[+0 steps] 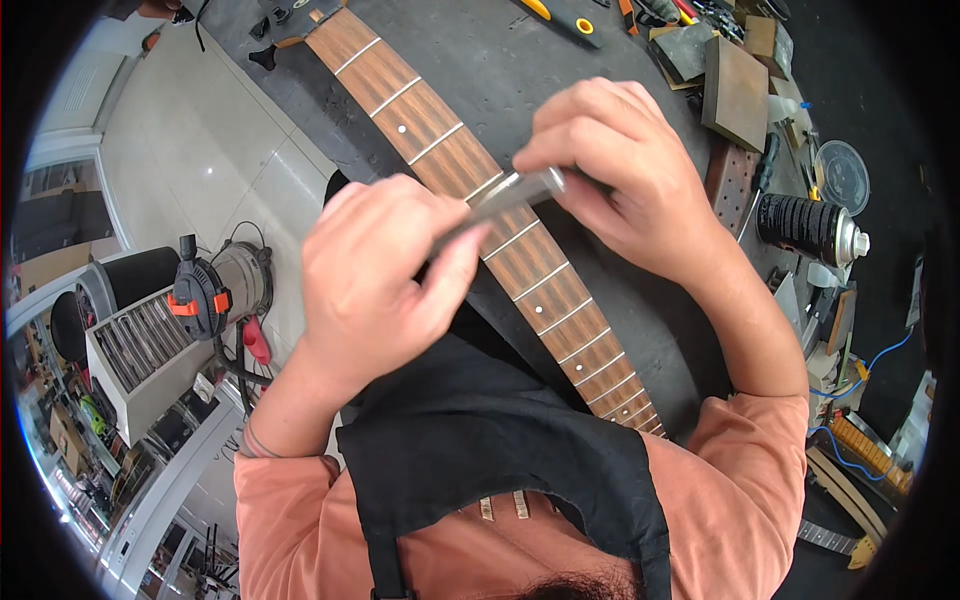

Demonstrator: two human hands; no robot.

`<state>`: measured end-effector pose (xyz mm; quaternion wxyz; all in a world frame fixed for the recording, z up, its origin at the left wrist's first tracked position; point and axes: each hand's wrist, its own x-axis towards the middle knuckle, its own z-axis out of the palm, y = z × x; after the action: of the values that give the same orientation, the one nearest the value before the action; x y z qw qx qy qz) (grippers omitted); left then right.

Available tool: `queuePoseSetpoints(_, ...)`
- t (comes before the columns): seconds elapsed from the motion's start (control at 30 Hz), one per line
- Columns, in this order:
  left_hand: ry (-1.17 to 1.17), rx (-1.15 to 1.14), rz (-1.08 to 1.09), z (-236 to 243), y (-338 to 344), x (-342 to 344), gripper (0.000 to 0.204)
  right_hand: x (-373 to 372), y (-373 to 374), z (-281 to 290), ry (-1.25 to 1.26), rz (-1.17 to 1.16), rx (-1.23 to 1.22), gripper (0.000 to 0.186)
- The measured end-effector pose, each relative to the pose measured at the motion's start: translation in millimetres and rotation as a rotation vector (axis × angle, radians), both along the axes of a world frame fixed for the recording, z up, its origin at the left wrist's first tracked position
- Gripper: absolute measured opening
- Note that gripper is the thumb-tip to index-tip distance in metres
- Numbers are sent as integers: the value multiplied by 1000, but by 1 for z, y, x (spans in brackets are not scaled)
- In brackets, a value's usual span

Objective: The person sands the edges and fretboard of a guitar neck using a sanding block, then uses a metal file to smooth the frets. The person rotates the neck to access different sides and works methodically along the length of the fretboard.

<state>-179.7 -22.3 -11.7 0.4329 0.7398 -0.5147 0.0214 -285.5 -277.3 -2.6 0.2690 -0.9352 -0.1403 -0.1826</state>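
A guitar neck with a brown wooden fretboard, silver frets and white dot inlays runs slantwise across the dark bench. Across its middle lies a flat metal file, blurred by motion. My left hand is closed on the near left end of the file, thumb underneath along the fretboard's edge. With curled fingers, my right hand grips the file's other end, just right of the neck. Parts of the file are hidden by both hands.
Wooden and metal blocks crowd the bench's right side, beside a black spray can and a round clear lid. A yellow-and-black tool lies at the far edge. A vacuum-like machine stands on the left.
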Motion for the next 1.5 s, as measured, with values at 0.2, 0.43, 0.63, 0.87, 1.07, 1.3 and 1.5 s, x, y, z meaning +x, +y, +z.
queuePoseSetpoints(0.2, 200, 14, -124, 1, 4, -11, 20, -30, 4, 3, 68, 3, 86, 22)
queuePoseSetpoints(0.43, 125, 5, 85, 1, -6, 0, 18, 5, 0, -2, -16, 6, 42, 21)
queuePoseSetpoints(0.63, 94, 2, -127, 1, 0, -10, 25, -28, 1, 5, 72, 15, 63, 24)
queuePoseSetpoints(0.87, 165, 14, 62, 0, -5, -6, 18, -4, 1, -2, -11, -4, 27, 21)
queuePoseSetpoints(1.07, 6, 14, -59, 1, 0, -4, 22, -9, -1, 2, 30, 15, 37, 23)
queuePoseSetpoints(1.3, 114, 36, -39, -2, 2, -6, 21, -17, 5, 3, 28, -6, 40, 18)
queuePoseSetpoints(1.5, -21, 19, -8, -4, 2, 2, 20, 0, 4, 1, 7, -10, 46, 17)
